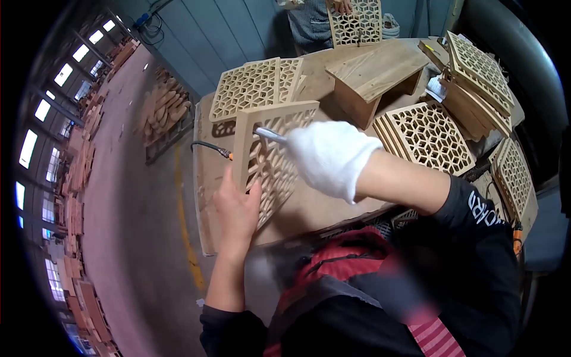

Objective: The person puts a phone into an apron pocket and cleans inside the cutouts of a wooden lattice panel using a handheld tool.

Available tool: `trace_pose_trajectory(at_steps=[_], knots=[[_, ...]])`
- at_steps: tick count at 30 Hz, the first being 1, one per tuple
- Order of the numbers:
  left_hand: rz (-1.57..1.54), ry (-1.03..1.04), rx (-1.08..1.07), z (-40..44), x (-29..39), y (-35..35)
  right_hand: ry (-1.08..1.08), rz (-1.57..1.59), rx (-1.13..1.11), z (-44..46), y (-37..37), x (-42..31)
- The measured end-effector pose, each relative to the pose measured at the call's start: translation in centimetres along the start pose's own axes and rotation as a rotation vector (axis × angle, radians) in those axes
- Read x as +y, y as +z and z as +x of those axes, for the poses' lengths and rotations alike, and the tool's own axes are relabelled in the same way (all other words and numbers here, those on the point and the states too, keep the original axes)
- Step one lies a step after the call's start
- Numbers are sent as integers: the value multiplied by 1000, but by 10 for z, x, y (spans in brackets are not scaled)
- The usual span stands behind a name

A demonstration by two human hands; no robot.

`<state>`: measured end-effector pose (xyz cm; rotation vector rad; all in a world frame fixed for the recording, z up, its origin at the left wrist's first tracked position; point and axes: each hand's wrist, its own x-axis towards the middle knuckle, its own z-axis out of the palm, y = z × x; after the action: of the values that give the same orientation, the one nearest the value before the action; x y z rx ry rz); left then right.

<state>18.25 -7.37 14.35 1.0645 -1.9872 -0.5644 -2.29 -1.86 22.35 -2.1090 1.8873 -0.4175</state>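
Note:
My bare left hand [235,199] grips the lower left edge of a pale wooden lattice panel [279,172], which is held tilted up above the table. Its thumb lies on the near side, and the other fingers are partly hidden behind the edge. In a white work glove, my right hand [333,157] is closed round a slim grey metal tool [270,135]. The tool's end is at the openings beside the panel's upper left border; its exact kind is hard to make out. Part of the panel is covered by the glove.
Lattice panels [247,89] lie at the table's back left, and a stack [434,137] sits to the right. Further panels [482,68] lean at the far right. A wooden stand [377,68] is at the back. Across the table, another person's hand [343,6] holds a panel.

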Motion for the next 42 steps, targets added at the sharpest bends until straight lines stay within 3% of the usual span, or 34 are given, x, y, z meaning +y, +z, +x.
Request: trace_pose_trajectory(at_steps=[1,2,4,6,7,10,12,14,16,18,20,22,27,30,31,35,42], knots=[[-18,-96,-3,3,11,2,-57,-35,-21,3,-12,-2],[60,-112,-26,3,15,2,-48,-33,-49,11,-18,-4],[110,-99,-50,6,17,8,-237,-238,-96,36,-15,3],[72,-62,-60,12,17,14,-293,-451,-269,45,-33,0],[63,-49,-70,16,19,15,-229,-407,-297,49,-34,1],[69,-31,-73,27,26,19,-278,-299,-148,44,-21,25],[47,-23,-40,31,21,18,-64,-18,-123,20,-25,32],[73,-204,12,38,0,10,-110,35,-196,1,-4,60],[49,-201,51,38,-12,-6,-29,132,-284,-15,14,81],[-144,-304,133,29,-22,-15,-6,219,-117,-23,53,124],[-252,-376,234,18,-33,-24,361,476,-241,-30,53,135],[-505,-456,285,11,-32,-33,574,719,-196,-35,65,150],[-805,-643,374,3,-9,-35,576,1111,69,-28,100,180],[-1107,-884,254,-8,-40,-41,418,1325,158,-26,91,178],[-1085,-924,309,-8,-31,-32,370,1402,200,-23,96,181],[-1379,-1039,164,-24,-60,-28,304,1620,293,-15,93,177],[-1392,-1067,213,-29,-48,-18,277,1623,287,-12,92,184]])
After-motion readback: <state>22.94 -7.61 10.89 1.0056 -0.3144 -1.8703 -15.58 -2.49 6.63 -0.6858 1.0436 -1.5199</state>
